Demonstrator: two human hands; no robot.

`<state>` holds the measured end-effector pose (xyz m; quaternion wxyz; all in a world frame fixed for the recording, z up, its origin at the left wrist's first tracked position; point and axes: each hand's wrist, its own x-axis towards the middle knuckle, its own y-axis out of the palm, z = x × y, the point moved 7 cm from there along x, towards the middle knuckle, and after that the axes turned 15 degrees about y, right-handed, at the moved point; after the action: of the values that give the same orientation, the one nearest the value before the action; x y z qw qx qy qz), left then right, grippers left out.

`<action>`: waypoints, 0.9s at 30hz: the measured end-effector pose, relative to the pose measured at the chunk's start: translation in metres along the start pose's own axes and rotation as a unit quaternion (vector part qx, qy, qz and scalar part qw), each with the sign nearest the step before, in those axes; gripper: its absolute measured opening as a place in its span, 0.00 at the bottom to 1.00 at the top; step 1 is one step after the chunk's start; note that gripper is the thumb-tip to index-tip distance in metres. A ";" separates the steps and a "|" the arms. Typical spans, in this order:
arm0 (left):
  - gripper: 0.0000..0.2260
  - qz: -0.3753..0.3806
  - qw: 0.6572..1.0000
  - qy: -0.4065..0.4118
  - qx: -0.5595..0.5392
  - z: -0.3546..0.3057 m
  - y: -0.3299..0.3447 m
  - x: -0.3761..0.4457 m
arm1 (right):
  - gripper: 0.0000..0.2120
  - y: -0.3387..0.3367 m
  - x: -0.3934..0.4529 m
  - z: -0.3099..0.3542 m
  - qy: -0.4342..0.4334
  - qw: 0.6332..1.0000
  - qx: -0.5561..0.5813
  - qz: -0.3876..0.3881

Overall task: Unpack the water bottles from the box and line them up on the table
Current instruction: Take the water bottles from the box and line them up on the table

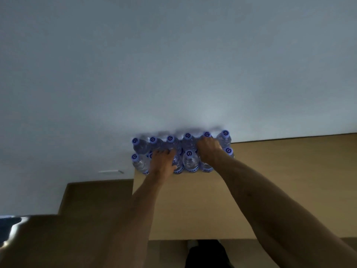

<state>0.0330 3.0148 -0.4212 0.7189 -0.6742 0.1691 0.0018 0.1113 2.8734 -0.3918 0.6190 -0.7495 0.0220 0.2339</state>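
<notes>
Against the wall, bottles (pixel 190 161) stand two rows deep on the table (pixel 270 171); left hand (pixel 161 165) and right hand (pixel 208 149) each grasp one, aligning rows; next, straighten gaps.

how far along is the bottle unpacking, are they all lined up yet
Mostly done: about a dozen water bottles stand upright in two rows at the table's far edge against the wall. In hand: the left hand grips a front-row bottle and the right hand one further back, apparently straightening them. The box is not clearly in view, so any remaining bottles cannot be confirmed.
</notes>
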 end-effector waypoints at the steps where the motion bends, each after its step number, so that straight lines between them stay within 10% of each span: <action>1: 0.33 -0.007 1.000 0.000 0.000 -0.001 0.000 0.002 | 0.15 -0.001 0.002 0.000 -0.005 1.000 0.004 0.000; 14: 0.32 0.009 0.999 0.015 -0.052 0.001 -0.011 -0.001 | 0.25 -0.009 -0.009 0.035 -0.077 0.995 0.048 0.050; 27: 0.21 -0.013 0.987 0.014 -0.162 0.006 -0.009 0.004 | 0.13 -0.005 -0.004 0.058 -0.065 0.996 0.060 -0.009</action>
<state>0.0405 3.0190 -0.4131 0.5975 -0.7841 0.1678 0.0105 0.0902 2.9280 -0.3931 0.6648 -0.6944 -0.0113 0.2751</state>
